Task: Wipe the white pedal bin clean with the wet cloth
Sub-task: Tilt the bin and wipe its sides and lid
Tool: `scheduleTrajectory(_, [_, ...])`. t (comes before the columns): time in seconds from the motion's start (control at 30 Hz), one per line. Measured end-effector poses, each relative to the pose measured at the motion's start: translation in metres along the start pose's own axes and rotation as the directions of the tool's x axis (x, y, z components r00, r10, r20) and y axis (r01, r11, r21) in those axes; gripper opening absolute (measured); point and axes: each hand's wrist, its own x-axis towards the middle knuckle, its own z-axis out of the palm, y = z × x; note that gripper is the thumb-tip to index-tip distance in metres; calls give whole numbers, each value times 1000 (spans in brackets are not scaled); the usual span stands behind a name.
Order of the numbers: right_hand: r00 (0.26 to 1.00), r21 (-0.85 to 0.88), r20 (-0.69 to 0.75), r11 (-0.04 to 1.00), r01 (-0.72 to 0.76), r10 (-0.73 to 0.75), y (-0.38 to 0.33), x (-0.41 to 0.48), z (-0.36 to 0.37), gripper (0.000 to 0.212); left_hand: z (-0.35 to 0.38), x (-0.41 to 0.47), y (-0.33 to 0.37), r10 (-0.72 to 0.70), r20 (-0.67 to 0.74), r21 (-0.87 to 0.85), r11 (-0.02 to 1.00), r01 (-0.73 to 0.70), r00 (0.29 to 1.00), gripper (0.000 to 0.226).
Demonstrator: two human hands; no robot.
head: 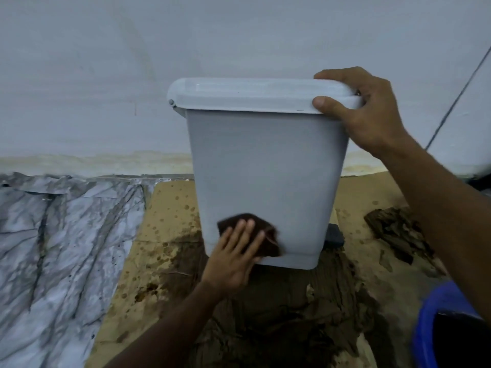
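The white pedal bin (265, 166) stands upright on soaked cardboard, its lid closed. My left hand (233, 253) presses a dark brown wet cloth (268, 235) flat against the lower left of the bin's near wall, fingers straight. My right hand (364, 110) grips the right end of the lid (247, 95), thumb on the front edge and fingers over the top. A dark pedal (335, 234) sticks out at the bin's lower right.
Wet, stained cardboard (170, 208) covers the floor under the bin. A marbled sheet (53, 235) lies to the left. A blue bucket (435, 322) sits at the bottom right. A white wall (159, 62) rises close behind. Torn brown scraps (393, 229) lie at the right.
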Motion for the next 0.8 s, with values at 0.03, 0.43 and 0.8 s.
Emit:
scheduleTrajectory(0.03, [1000, -11, -1, 1000, 5, -5, 2, 1, -1, 35, 2, -3, 0, 24, 23, 2, 1000, -24, 999, 55])
scheduleTrajectory(0.43, [999, -8, -24, 1000, -23, 23, 1, 6, 0, 35, -32, 107, 35, -997, -52, -705, 78, 705, 58, 73])
scheduleTrajectory(0.8, [999, 5, -17, 999, -37, 37, -1, 2, -2, 35, -33, 135, 85, -753, -212, -560, 616, 554, 623, 64])
